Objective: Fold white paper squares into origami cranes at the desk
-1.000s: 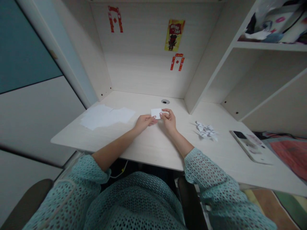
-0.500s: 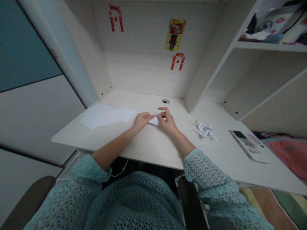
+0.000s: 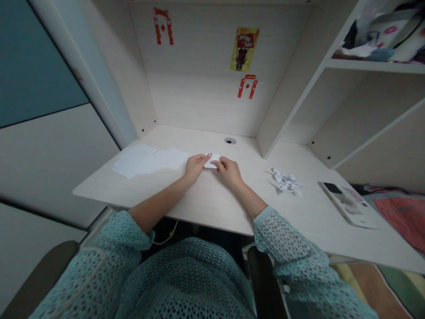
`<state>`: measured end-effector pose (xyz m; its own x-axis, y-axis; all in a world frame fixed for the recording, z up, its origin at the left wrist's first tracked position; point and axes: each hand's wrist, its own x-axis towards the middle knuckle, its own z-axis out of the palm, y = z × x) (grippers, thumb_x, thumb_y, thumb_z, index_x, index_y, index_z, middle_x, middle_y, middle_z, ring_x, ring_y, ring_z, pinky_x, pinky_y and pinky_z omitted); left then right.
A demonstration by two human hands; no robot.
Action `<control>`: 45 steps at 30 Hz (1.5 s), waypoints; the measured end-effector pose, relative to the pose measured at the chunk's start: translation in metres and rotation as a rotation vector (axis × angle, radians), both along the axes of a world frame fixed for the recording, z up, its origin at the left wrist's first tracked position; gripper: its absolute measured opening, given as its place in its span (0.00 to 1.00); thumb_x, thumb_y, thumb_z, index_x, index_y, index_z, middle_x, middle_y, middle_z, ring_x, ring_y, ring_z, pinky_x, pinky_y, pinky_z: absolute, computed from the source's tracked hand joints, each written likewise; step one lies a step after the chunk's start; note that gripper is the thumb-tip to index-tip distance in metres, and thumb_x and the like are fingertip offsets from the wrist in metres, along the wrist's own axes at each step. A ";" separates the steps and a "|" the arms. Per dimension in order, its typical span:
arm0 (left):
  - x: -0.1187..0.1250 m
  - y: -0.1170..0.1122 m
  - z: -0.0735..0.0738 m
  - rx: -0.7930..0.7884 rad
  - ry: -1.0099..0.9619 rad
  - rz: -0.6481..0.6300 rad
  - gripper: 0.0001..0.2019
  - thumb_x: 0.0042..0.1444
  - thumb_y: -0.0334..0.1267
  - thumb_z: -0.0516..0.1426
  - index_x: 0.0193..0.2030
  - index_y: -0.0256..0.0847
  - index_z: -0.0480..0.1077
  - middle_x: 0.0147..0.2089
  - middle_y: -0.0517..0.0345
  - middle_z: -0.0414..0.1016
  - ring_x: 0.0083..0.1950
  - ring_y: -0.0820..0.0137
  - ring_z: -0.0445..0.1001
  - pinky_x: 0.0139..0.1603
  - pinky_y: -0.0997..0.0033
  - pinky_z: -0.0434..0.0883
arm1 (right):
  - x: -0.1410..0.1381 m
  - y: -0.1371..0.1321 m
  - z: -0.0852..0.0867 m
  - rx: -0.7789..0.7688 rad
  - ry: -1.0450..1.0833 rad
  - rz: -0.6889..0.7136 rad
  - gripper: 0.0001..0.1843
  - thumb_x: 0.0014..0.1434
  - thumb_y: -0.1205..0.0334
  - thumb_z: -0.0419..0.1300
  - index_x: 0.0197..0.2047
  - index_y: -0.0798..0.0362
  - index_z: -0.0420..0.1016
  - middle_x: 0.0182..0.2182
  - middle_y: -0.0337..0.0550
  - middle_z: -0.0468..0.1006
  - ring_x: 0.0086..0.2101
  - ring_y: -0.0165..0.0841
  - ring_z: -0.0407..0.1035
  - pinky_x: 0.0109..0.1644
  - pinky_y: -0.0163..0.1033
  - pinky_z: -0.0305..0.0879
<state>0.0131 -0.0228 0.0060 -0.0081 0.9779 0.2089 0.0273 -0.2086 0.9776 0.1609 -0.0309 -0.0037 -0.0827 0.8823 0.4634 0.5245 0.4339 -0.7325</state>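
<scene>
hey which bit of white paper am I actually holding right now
The small white piece between your left hand and right hand. The flat sheets left of it and the folded paper pile to the right lie untouched.

Covering the side edges of the small white paper (image 3: 209, 164) with the left hand (image 3: 194, 168) and right hand (image 3: 231, 172), leaving its folds too small to tell. Blurring the heap of folded white shapes (image 3: 284, 181) beyond counting, and rendering the lettering on the yellow packet (image 3: 244, 48) illegible. Cutting off at the view's borders the left armrest (image 3: 46, 279), the red cloth (image 3: 401, 219) and the crowded shelf (image 3: 375, 66).
</scene>
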 end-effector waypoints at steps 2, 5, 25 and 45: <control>0.000 0.001 -0.002 -0.006 -0.010 0.011 0.20 0.45 0.54 0.60 0.20 0.38 0.66 0.18 0.64 0.62 0.23 0.76 0.61 0.24 0.75 0.57 | 0.001 0.002 -0.002 -0.021 0.036 0.000 0.22 0.54 0.44 0.55 0.19 0.51 0.67 0.15 0.36 0.68 0.18 0.27 0.57 0.25 0.34 0.51; -0.001 0.004 -0.006 -0.022 -0.070 0.008 0.19 0.44 0.54 0.60 0.21 0.37 0.67 0.19 0.63 0.63 0.25 0.75 0.64 0.27 0.75 0.61 | 0.000 0.005 -0.007 -0.075 0.200 0.059 0.17 0.50 0.45 0.59 0.28 0.52 0.72 0.19 0.37 0.73 0.21 0.29 0.64 0.28 0.34 0.57; -0.004 -0.012 0.014 0.247 0.123 -0.212 0.23 0.53 0.40 0.55 0.56 0.42 0.63 0.47 0.51 0.74 0.44 0.70 0.73 0.47 0.70 0.67 | 0.019 0.017 0.004 -0.051 0.522 0.189 0.16 0.50 0.50 0.59 0.39 0.51 0.74 0.26 0.37 0.71 0.27 0.29 0.63 0.34 0.36 0.62; -0.004 -0.006 0.008 0.196 0.194 -0.175 0.20 0.42 0.43 0.64 0.43 0.41 0.75 0.48 0.50 0.75 0.40 0.69 0.73 0.46 0.68 0.69 | 0.018 0.018 0.000 -0.121 0.534 0.195 0.18 0.48 0.48 0.62 0.38 0.51 0.79 0.34 0.43 0.79 0.31 0.31 0.70 0.36 0.37 0.65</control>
<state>0.0095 -0.0290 0.0145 0.2154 0.9020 0.3742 0.1566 -0.4101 0.8985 0.1789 -0.0128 -0.0042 -0.0312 0.9233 0.3827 -0.0124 0.3825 -0.9239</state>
